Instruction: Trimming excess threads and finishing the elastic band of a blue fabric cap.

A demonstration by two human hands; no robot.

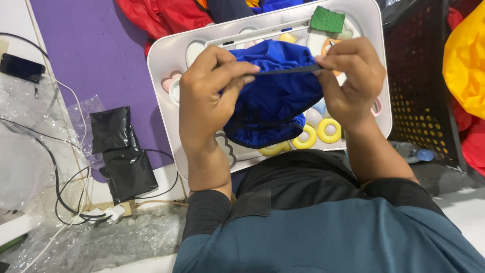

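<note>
Dark teal cloth of the person's top (323,237) fills the bottom of the view, with black sleeves running up to both wrists. Beyond the hands lies a white tray (166,55) with raised edges; its moulded hollows hold yellow rings (318,132) just below the right hand, pale heart and round shapes (174,83) just beyond the left hand's knuckles, and a green sponge (327,19) above the right hand at the tray's far edge. Right of the right hand stands a black crate (417,86) pierced with holes, a yellow cloth (465,55) beside it. A purple mat (96,50) spreads left of the left hand, under the tray.

A blue cloth pouch (273,101) with a gathered, elastic-looking rim hangs between the two hands, above the tray's middle. The left hand (209,93) is curled nearly closed, thumb and fingertips pinching the pouch's dark rim at its left end. The right hand (348,76) is likewise closed in a pinch on the rim's right end, so the edge is stretched straight between them while the rest sags below.

Further left of the left hand lie a black plastic packet (121,151), clear wrapping (30,151), white and black cables (65,192), and a dark phone (20,66).
</note>
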